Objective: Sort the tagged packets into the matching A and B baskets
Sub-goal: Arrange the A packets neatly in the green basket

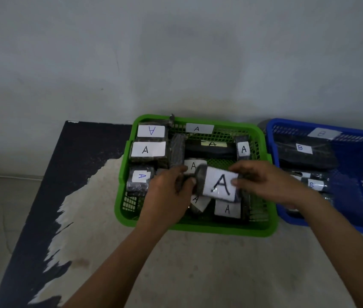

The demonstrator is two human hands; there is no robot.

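The person holds one dark packet (219, 184) with both hands, just above the middle of the green basket (198, 230). Its white tag faces up and shows a big black A. The left hand (171, 187) grips the packet's left end, with its fingers curled round the dark wrapping and the thumb on top. The right hand (264, 183) pinches the right end, with the thumb pressed on the edge of the tag and the other fingers bent over the far side. The packet lies level between the two hands, with its tag in the gap between them.

Other packets (148, 149) tagged A lie in the green basket under and around it. Two sit at the far left, one at the near left and one stands at the far right. Two more lie near the front edge, partly hidden by the held packet. A small A tag (199, 128) is fixed to the basket's far wall.

The blue basket (271, 134) stands just to the right, touching or nearly touching the green one. It holds dark packets tagged B (300, 148), and its far wall has a blurred tag. Both baskets rest on a worn table (198, 274), dark at the left, against a pale wall (176, 52).
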